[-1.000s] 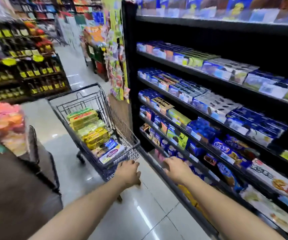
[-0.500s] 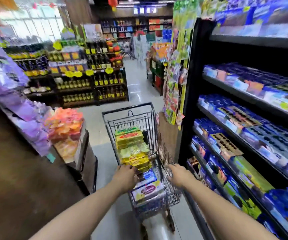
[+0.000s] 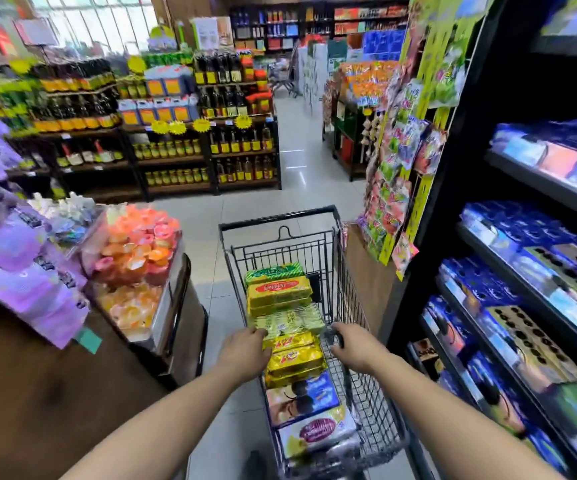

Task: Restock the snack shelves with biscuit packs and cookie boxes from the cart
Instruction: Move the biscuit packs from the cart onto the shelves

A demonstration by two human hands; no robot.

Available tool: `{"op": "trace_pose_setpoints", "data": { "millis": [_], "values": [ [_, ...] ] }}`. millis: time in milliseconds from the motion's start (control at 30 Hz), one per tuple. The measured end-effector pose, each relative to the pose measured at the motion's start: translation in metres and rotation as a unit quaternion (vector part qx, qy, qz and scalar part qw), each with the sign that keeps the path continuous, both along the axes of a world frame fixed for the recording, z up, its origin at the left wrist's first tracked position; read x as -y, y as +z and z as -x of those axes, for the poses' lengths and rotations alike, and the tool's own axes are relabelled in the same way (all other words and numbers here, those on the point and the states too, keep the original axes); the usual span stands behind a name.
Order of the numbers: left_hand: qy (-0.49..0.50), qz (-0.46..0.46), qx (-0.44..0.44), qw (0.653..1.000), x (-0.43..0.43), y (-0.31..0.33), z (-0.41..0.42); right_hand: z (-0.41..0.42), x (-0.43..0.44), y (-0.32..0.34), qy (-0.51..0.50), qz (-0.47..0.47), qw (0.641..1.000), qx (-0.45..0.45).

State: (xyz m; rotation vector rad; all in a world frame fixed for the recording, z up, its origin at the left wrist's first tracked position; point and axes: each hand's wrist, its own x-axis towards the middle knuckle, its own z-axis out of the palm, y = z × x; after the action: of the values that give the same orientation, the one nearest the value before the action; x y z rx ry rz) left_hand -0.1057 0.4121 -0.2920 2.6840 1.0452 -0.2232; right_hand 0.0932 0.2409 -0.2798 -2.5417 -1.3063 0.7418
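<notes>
Yellow biscuit packs (image 3: 294,358) (in cart (image 3: 280,220)), between left grip (image 3: 245,351), right grip (image 3: 354,348)

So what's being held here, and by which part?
The cart: the left hand grips its left top rim, the right hand its right top rim.

Angled cart (image 3: 280,254) now points straight ahead.

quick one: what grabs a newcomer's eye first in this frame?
The wire cart sits dead centre in the aisle, stacked with yellow biscuit packs, with the left hand and right hand gripping its side rims. To the right stand snack shelves packed with blue cookie boxes; to the left is a bright heap of orange and pink jelly cups.
</notes>
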Motion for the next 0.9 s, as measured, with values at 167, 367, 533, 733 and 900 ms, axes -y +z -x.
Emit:
{"op": "trace_pose_setpoints", "data": {
  "millis": [167,367,533,733,900],
  "values": [
    [-0.017,0.052,0.001,0.999,-0.093,-0.032,-0.050,-0.034,-0.084,-0.028,-0.046,0.014,0.998,-0.036],
    [-0.056,0.058,-0.030,0.996,-0.197,-0.072,-0.086,-0.066,-0.181,-0.050,-0.109,0.063,0.990,-0.064],
    [-0.150,-0.013,-0.074,0.986,-0.268,-0.127,-0.112,-0.103,-0.258,-0.087,-0.174,0.087,0.973,-0.122],
    [-0.251,-0.032,-0.075,0.964,-0.317,-0.186,-0.117,-0.133,-0.305,-0.148,-0.260,0.023,0.939,-0.223],
    [-0.320,-0.045,-0.020,0.946,-0.337,-0.217,-0.105,-0.161,-0.320,-0.198,-0.380,-0.007,0.900,-0.213]
  ]
}}
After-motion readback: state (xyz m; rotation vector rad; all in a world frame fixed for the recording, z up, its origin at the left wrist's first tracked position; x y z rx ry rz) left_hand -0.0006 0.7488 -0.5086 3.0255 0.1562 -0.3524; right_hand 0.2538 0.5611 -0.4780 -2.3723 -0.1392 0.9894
